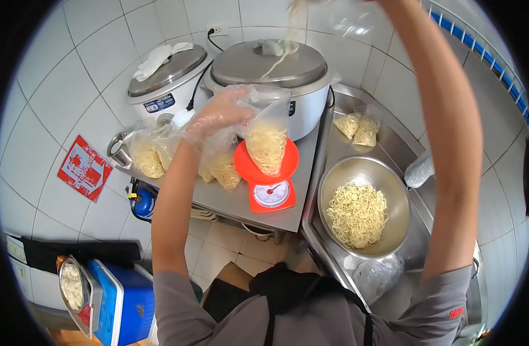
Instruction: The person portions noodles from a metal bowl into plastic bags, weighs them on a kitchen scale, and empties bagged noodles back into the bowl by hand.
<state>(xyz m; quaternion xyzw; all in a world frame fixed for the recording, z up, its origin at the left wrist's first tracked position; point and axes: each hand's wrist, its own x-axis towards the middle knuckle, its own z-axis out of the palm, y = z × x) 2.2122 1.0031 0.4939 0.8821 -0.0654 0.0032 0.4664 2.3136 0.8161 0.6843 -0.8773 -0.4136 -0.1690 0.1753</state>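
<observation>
My left hand (221, 112), in a clear plastic glove, grips the top of a clear plastic bag of noodles (267, 150). The bag rests upright on the red dish (250, 171) of a kitchen scale (272, 196). At the top edge, my right hand (348, 12) is raised, blurred and partly cut off, in a loose clear glove. Yellow noodles (284, 51) dangle near it in front of a cooker lid, above the bag; its fingers are hidden. Loose noodles (358, 216) lie in a large steel bowl (395, 193) to the right.
Filled noodle bags (146, 160) stand left of the scale, and two more bags (357, 128) lie behind the bowl. Two large rice cookers (310, 112) (186, 98) stand at the back. A crumpled plastic bag (379, 277) sits before the bowl. A blue cooler (134, 305) is lower left.
</observation>
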